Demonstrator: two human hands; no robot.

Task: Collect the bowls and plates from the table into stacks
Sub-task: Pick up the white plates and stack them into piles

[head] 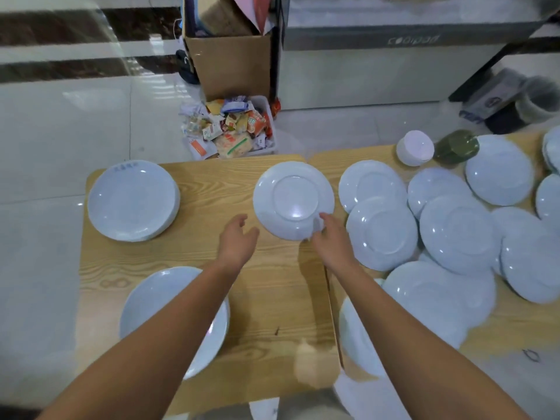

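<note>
Locate the upturned plate (291,195) at the middle of the table (272,283), base up, lying alone and apart from the other crockery. Observe the right hand (328,237) pinching its near right rim, fingertips over the edge; cannot tell the thumb's position. Observe the left hand (239,234) spread and relaxed just beside the near left rim, touching nothing. Bring the left hand under the opposite rim before lifting, to share the load and prevent tilt. Lift clear of the tabletop rather than dragging. Turn face up to match the stacks, apparently face up themselves. Carry to the far stack (133,200) at the left corner or to the near stack (142,304) under the left forearm; choose by matching width. Lower flat and centred, then release. Avoid sweeping the right forearm across the loose plates (381,228) overlapping at the right, and keep well away from the white cup (414,147) and green bottle (456,150) at the far edge
</note>
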